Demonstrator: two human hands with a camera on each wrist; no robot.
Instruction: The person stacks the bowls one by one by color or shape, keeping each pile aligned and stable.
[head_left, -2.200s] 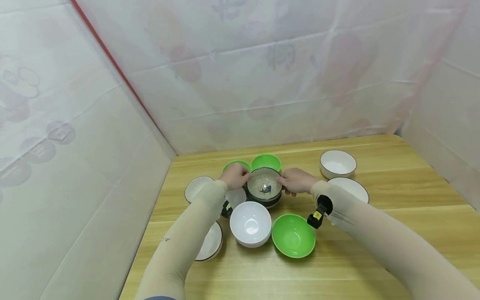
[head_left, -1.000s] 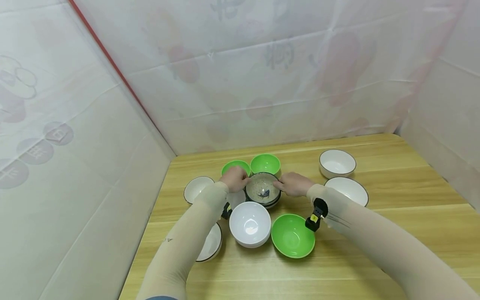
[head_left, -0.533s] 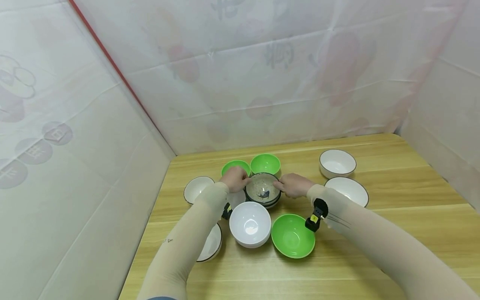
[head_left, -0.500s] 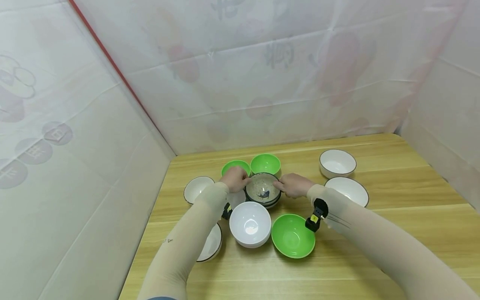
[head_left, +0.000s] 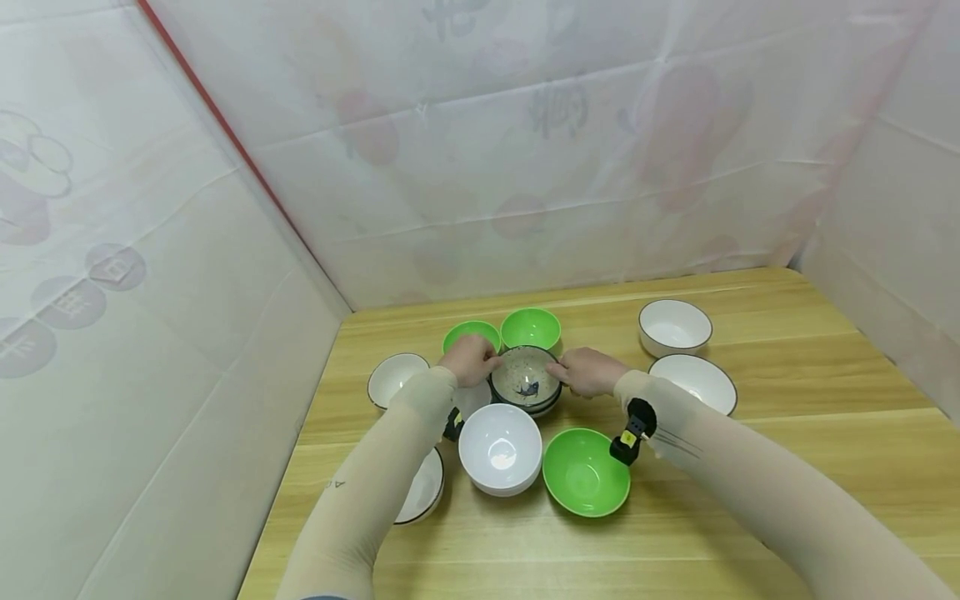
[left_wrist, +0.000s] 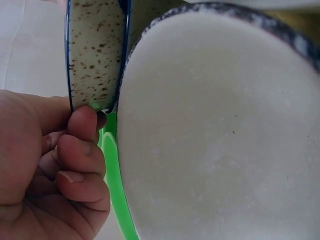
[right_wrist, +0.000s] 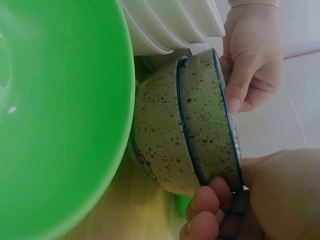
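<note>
A speckled cream bowl with a dark blue rim is nested in a second speckled bowl in the middle of the wooden table. My left hand grips the top bowl's left rim, fingertips curled against its edge. On the opposite rim, my right hand holds it with thumb and fingers. In the right wrist view the left hand shows on the far side of the top speckled bowl.
Bowls ring the stack: two small green bowls behind, a white bowl and a green bowl in front, and black-rimmed white bowls at the left and right. Plastic sheeting walls off the left, back and right.
The top speckled bowl has come down a little into the bowl beneath it since the earliest frame. Over the last second both hands have stayed on its rim without moving.
</note>
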